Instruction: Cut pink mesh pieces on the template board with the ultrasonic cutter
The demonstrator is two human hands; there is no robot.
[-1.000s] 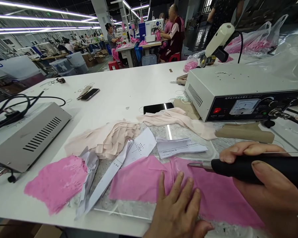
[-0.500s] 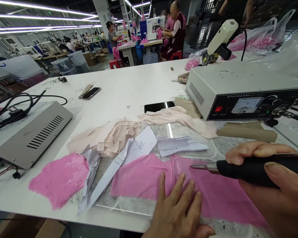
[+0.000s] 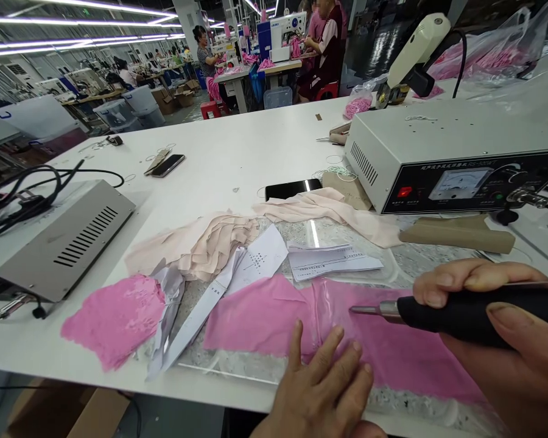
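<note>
My left hand lies with its fingers spread on the lower edge of a strip of pink fabric. My right hand is wrapped around the black handle of a handheld ultrasonic tool. Its pointed metal tip is over the pink fabric, right of a vertical fold; whether it touches is hard to tell. Under the fabric is a clear plastic sheet. White paper patterns with printed marks lie along the fabric's upper edge, and a folded printed paper sits beside them.
A pile of pink pieces and beige fabric pieces lie to the left. Grey control boxes stand at right and left, with cables. A phone lies behind the fabric. Other people sit at sewing machines beyond the table.
The view has tilted a little, so most of the table appears slightly higher. My left hand has slid slightly down relative to the fabric. My right hand keeps its grip on the tool.
</note>
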